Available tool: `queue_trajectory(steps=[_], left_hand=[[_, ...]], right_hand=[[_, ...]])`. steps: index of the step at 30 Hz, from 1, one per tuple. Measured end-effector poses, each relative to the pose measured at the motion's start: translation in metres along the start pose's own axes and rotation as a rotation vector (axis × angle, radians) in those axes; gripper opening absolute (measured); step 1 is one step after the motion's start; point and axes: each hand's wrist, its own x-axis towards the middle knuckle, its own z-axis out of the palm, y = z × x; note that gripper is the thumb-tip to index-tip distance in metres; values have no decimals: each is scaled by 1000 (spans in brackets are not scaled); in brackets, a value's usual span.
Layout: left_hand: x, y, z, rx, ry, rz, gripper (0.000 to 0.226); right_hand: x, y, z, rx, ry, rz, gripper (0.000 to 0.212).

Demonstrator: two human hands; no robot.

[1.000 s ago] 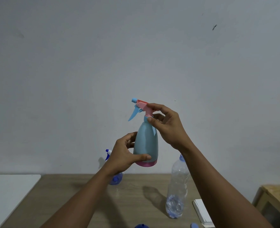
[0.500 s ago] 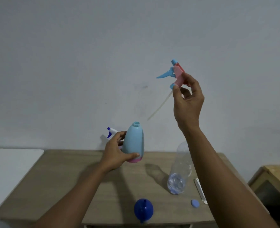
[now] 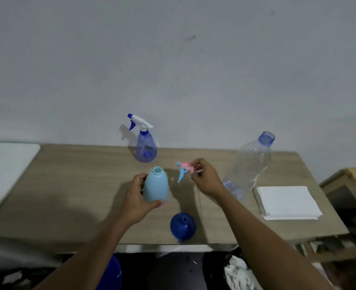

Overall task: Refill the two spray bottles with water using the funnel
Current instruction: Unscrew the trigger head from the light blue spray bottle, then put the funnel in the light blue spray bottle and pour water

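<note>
While capless, pale bottle (image 3: 156, 188) in left hand (image 3: 136, 204), sprayer (image 3: 184, 167) in right hand (image 3: 206, 181).

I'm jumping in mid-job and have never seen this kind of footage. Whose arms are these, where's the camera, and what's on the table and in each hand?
No machine here: these are a person's two bare arms, filmed by one wide-angle camera on their head, looking down. The left hand grips a light blue bottle, its neck open. The right hand pinches a pink-and-blue spray head. On the table: a blue funnel, a translucent blue spray bottle, an uncapped clear bottle, a white paper stack.
</note>
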Motion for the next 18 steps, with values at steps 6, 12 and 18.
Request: queue_trajectory(steps=[6,12,18], left_hand=[[-2,-29,19,1,-21,-50,87],[-5,-37,25,2,-18,-94,87],[-8,-36,25,49,-62,-97,87]], right_hand=[[8,55,28,-40,-102,211,14],[18,68,34,-53,-130,272,20],[14,65,30,-144,-143,282,29]])
